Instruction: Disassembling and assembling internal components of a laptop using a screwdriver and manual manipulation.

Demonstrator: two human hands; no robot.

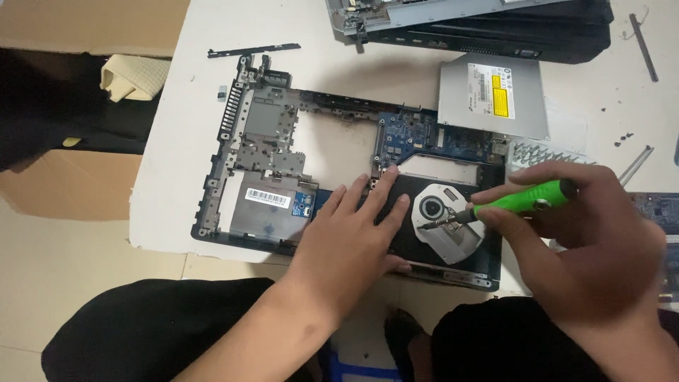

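Right hand (601, 247) w/ fingers wrapped round green screwdriver (520, 200), tip on cooling fan (447, 221) in open laptop base (283, 177), which overhangs desk (177, 155) front edge. Left hand (357, 237) flat, fingers spread, holding nothing, on base beside fan. Optical drive (495, 95) nr back edge; bare desk at left edge.

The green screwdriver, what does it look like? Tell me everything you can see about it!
The green screwdriver has a bright green handle, plastic by the look of it, with a black end cap and a thin metal shaft. It lies nearly level, tip pointing left. The right hand grips the handle with its fingers wrapped around it. The tip rests on the silvery metal fan housing, beside the round fan, inside the opened laptop base.
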